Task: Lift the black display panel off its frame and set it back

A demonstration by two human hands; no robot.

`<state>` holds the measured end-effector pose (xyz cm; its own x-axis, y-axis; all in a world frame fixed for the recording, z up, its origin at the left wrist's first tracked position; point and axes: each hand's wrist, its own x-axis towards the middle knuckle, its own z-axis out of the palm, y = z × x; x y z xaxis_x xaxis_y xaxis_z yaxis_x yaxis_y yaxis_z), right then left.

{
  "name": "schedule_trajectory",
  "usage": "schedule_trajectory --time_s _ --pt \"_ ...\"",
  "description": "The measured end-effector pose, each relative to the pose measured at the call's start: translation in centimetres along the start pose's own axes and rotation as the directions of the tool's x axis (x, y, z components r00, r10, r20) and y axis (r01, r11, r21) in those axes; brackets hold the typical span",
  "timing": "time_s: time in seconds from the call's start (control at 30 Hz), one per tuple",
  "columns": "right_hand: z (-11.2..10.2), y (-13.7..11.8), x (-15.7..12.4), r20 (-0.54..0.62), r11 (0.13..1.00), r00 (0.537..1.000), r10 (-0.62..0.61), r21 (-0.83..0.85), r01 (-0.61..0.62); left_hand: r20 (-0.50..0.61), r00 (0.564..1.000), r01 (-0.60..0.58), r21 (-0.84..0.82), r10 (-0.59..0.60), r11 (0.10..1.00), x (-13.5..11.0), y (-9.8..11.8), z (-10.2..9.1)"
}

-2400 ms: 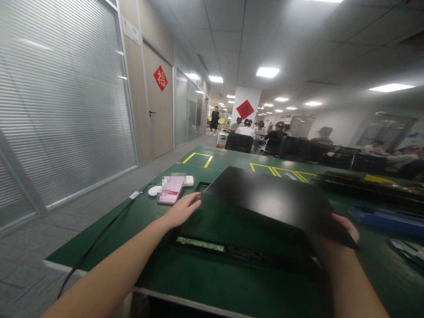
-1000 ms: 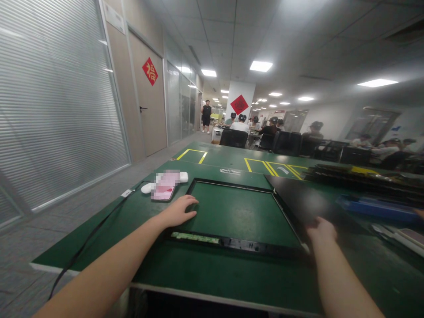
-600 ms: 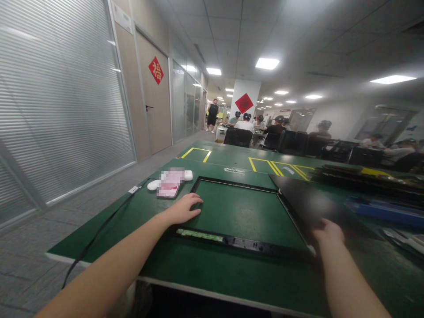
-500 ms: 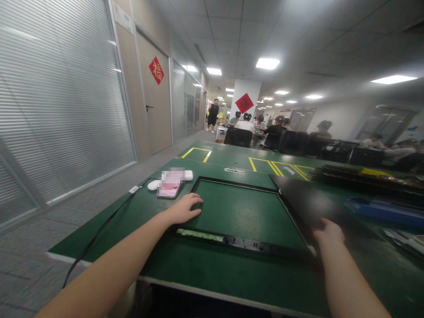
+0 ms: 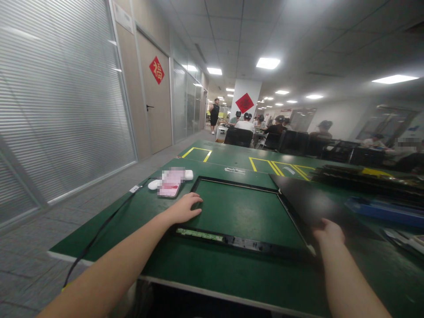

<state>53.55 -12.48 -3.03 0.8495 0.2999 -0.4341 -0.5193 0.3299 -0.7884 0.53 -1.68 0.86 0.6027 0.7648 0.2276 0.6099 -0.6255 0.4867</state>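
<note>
- Left grip (image 5: 185, 208), palm down, at the left side of a black frame (image 5: 243, 243) on the surface (image 5: 198, 267), thumb and fingers apart.
- Right grip (image 5: 329, 232) over a dark panel (image 5: 303, 196) beside the frame; whether clamped cannot be told.

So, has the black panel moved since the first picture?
Yes, to the right: the black panel was over the black frame, and now is along the frame's right side, farther from the phone.

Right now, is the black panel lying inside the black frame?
No, green tabletop shows inside the frame, and the panel is to its right.
</note>
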Motion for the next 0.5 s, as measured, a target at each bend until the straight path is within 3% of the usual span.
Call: schedule_trajectory --time_s 0.1,0.2,0.37,0.5 --pt "-0.1 0.1 0.4 0.038 1.0 0.999 -0.018 -0.024 0.019 -0.012 1.0 -0.001 -0.022 0.0 1.0 0.0 -0.1 0.0" --pt "0.1 -0.1 -0.1 0.003 1.0 1.0 0.002 -0.005 -0.002 -0.005 1.0 -0.002 -0.017 0.001 1.0 0.0 -0.1 0.1" --pt "0.5 -0.4 -1.7 0.119 0.994 0.993 -0.026 0.111 0.013 0.004 1.0 -0.007 -0.004 0.007 1.0 0.0 -0.1 0.1" --pt "0.7 -0.6 -2.0 0.126 0.987 0.988 -0.083 0.144 0.065 -0.011 1.0 -0.018 -0.028 0.017 0.999 0.0 0.0 0.0"
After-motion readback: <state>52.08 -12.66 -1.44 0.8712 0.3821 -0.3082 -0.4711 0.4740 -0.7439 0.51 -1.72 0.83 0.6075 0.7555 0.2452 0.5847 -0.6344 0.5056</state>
